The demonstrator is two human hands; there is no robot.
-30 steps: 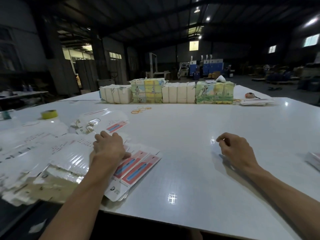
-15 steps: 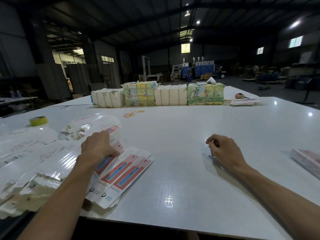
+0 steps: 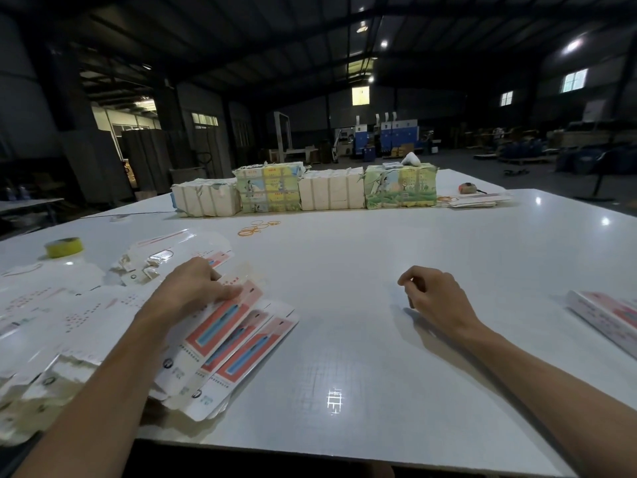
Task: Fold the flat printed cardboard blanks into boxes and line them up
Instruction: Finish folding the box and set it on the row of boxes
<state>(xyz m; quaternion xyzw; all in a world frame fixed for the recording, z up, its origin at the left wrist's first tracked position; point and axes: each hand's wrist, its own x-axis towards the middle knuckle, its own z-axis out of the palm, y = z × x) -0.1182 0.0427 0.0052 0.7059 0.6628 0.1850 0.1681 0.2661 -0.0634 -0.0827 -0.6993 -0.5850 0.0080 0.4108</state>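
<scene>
- Dim warehouse; white table (image 3: 379,305) in the foreground; a row of strapped bundles (image 3: 331,193) is set along its far side.
- Blanks (image 3: 262,353): fanned flat at the left near edge, red-and-blue print up; more pale sheets are heaped beside them.
- Left hand (image 3: 196,291): laid on the top blank (image 3: 220,326), fingers extended and pressing down; no pinch can be made out; over the last second the hand has been drawn nearer and rightward, and the top blank has been slid partly off the fan.
- Right hand (image 3: 437,298): rested on bare table, well apart from the blanks; fingers loosely curled, nothing held; its pose is unchanged.
- Box (image 3: 606,315): one folded piece is seen at the right edge; it has been brought into view by a turn of the head, not by a hand.
- Reading: one blank is being separated for folding; no crease has yet been made; the right hand is judged free to receive the sheet.
</scene>
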